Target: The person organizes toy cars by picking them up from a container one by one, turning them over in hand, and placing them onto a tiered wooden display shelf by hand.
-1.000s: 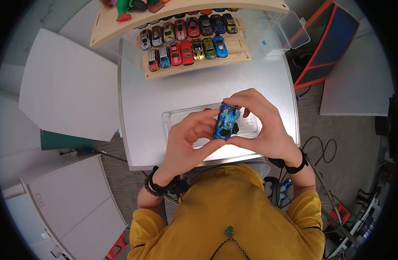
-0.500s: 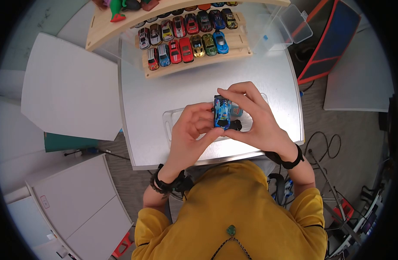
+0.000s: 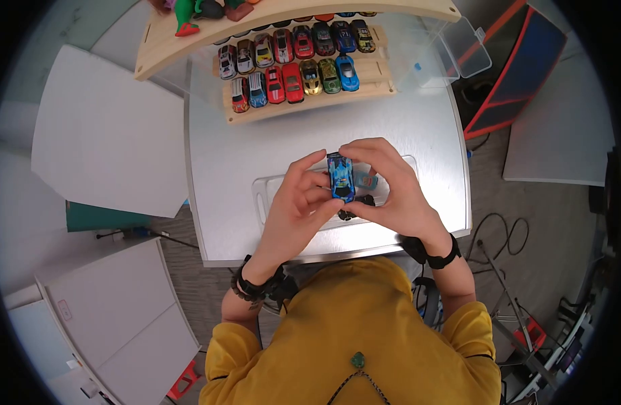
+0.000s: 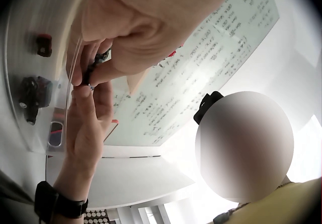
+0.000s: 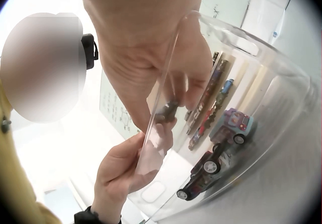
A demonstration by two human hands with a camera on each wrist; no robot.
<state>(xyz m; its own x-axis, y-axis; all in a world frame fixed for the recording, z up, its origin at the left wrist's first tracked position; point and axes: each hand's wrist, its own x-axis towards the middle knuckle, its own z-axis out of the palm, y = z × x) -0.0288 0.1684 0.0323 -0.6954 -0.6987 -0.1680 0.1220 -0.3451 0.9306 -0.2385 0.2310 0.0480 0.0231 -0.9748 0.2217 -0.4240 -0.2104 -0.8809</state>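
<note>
Above a clear plastic bin (image 3: 262, 196), a blue patterned toy car (image 3: 341, 177) is held between both hands, its roof facing the head camera. My right hand (image 3: 403, 196) pinches it by its two ends, index finger at the far end and thumb at the near end. The left hand (image 3: 290, 212) has its thumb on the near corner and curled fingers along the left side; its index fingertip stands off the car. Inside the bin lie a light-blue toy car (image 5: 234, 125) and a black toy car with big wheels (image 5: 204, 172). A small dark-red toy car (image 4: 44, 45) shows there too.
Behind the bin stands a stepped wooden rack (image 3: 310, 102) with rows of toy cars. A wooden shelf board (image 3: 364, 13) with figurines curves above it. A clear lidded box (image 3: 438, 71) is at the rack's right, and the metal tabletop (image 3: 219, 152) spreads around.
The blue toy car has turned from a slant to nearly straight and shifted slightly left. My left index finger has lifted off its side. More of the cars in the bin shows.
</note>
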